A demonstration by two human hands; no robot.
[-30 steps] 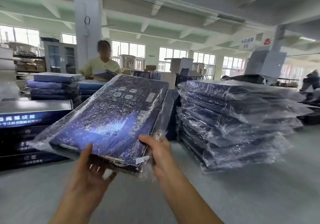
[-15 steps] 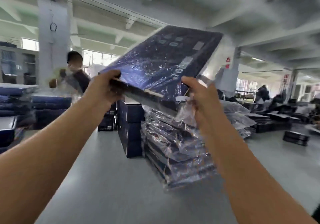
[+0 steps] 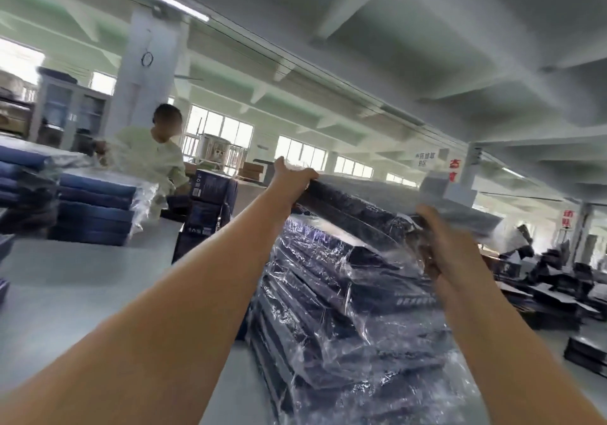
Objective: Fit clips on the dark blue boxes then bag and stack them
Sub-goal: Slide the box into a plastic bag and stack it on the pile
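Item one, in my view: a flat dark blue box sealed in a clear plastic bag, held raised and nearly level above the tall stack of bagged dark blue boxes, its far end reaching toward the right; whether its underside touches the top of the stack I cannot tell, as motion blur softens that edge. Item two: my left hand, arm stretched forward, fingers curled over the box's near left corner and clamped on it. Item three: my right hand, closed around the box's near right edge, with crumpled loose bag film bunched under the palm. Item four: the stack itself, many boxes high, each in glossy wrinkled film, leaning slightly and standing on the pale grey desk. Item five: a shorter stack of blue boxes in bags at the left of the desk, well apart from the tall stack. Item six: upright dark blue cartons with printed panels behind my left forearm. Item seven: a second person in a pale yellow top standing beyond the desk near a white square pillar. Item eight: dark opened boxes scattered low at the far right, blurred beyond closer description.
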